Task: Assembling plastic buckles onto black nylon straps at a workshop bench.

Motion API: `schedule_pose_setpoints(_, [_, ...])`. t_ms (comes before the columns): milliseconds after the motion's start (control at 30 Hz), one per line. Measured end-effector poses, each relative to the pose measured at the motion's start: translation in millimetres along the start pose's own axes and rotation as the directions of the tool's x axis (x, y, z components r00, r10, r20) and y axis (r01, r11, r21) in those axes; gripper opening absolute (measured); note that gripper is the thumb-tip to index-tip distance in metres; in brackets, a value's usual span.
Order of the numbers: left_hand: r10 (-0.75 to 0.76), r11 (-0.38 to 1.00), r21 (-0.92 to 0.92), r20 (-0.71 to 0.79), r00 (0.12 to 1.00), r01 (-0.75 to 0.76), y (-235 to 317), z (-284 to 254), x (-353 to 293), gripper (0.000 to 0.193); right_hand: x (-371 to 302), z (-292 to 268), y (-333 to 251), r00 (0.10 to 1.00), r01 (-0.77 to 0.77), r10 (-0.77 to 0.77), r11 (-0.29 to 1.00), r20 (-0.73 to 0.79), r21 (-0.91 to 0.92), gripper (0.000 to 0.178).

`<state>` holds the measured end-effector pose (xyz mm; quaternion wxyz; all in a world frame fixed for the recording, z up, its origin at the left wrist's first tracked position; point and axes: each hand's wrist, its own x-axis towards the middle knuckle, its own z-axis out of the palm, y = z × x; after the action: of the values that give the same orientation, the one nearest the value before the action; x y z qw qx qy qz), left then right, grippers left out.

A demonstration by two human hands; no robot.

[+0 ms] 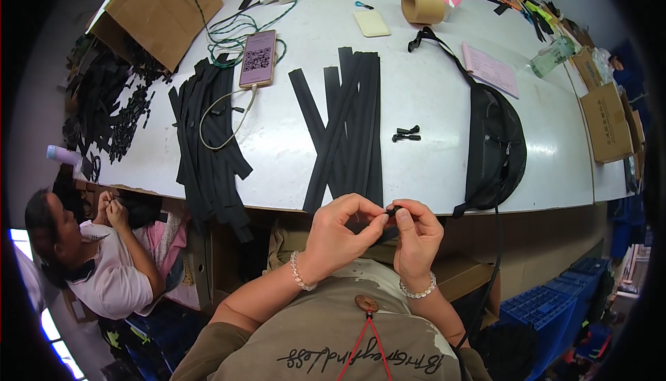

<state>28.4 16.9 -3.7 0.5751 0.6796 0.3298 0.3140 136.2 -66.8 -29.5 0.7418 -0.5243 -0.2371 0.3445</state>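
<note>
Left hand (336, 235) and right hand (419, 243): fingertips pinched on a small black piece (393, 210) between them, left at its 9 o'clock side, right at 3. Its long axis is unclear. Black pulls (406, 137) lie apart, toward 12 o'clock.

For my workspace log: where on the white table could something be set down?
Bare room: between the middle black strips and the black bag, around the small black pieces, and right of the bag. Crowded: the left end, with a cardboard box, phone, green cable and another strip pile.
</note>
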Motion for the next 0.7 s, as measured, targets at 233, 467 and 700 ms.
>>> schedule_pose_setpoints(233, [0.038,0.997,0.070,-0.026,0.999,-0.037,-2.1,-1.2,-0.9,0.007,1.9,0.3,-0.2,0.998,0.014,-0.011,0.999,0.057,-0.047,0.012])
schedule_pose_setpoints(467, [0.034,0.997,0.073,0.027,0.999,-0.036,-1.0,-4.1,1.2,0.007,0.1,0.8,-0.2,0.999,-0.025,0.025,1.000,0.046,-0.014,0.011])
schedule_pose_setpoints(700, [-0.071,0.997,-0.042,0.016,0.997,0.071,-2.9,-0.6,-3.2,0.005,-0.1,0.3,1.7,0.997,0.038,-0.035,0.998,0.065,-0.049,0.011])
